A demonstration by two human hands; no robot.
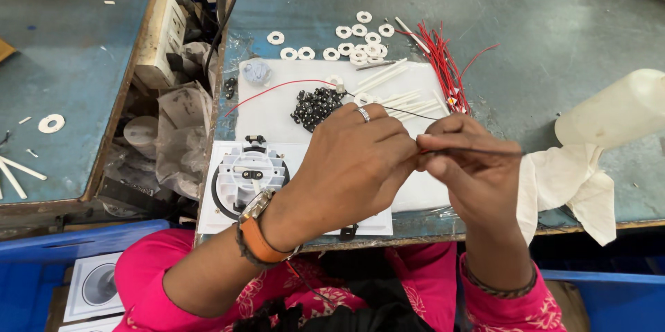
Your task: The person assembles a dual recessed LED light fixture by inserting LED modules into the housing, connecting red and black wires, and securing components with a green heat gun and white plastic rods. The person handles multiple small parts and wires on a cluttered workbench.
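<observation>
Both hands raised above the near edge of the surface [526,20], meeting at centre of view.

Left hand [357,162]: forearm comes up from lower left, wrist bent, back of hand toward the camera. Orange-strapped watch [258,225] on the wrist, ring [364,114] on one finger. Fingers curled inward and bunched, tips pressed together at the meeting point with the other hand, pinching the end of a thin black wire [395,108]. What exactly sits between the tips is hidden.

Right hand [474,166]: forearm rises almost straight from below, dark bracelet [500,289] at the wrist. Thumb and forefinger pressed together, pinching a thin dark rod-like piece [485,151] that sticks out to the right past the knuckles; other fingers folded under. Whether this is a tool or a stiff wire, cannot tell.

The black wire runs from the pinch up and left across a white sheet [277,114], where it meets a red wire [277,87] trailing left.

On the sheet: a heap of small black beads [315,105] just beyond the left hand, white sleeves [398,100] beside it. Beyond the sheet, scattered white washers [357,41] and a bundle of red wires [443,62]. Under the left forearm, a white round fitting [242,176] with a black ring on a square white plate. To the right, a crumpled white cloth [575,190] and a translucent plastic bottle [616,110] lying on its side.
</observation>
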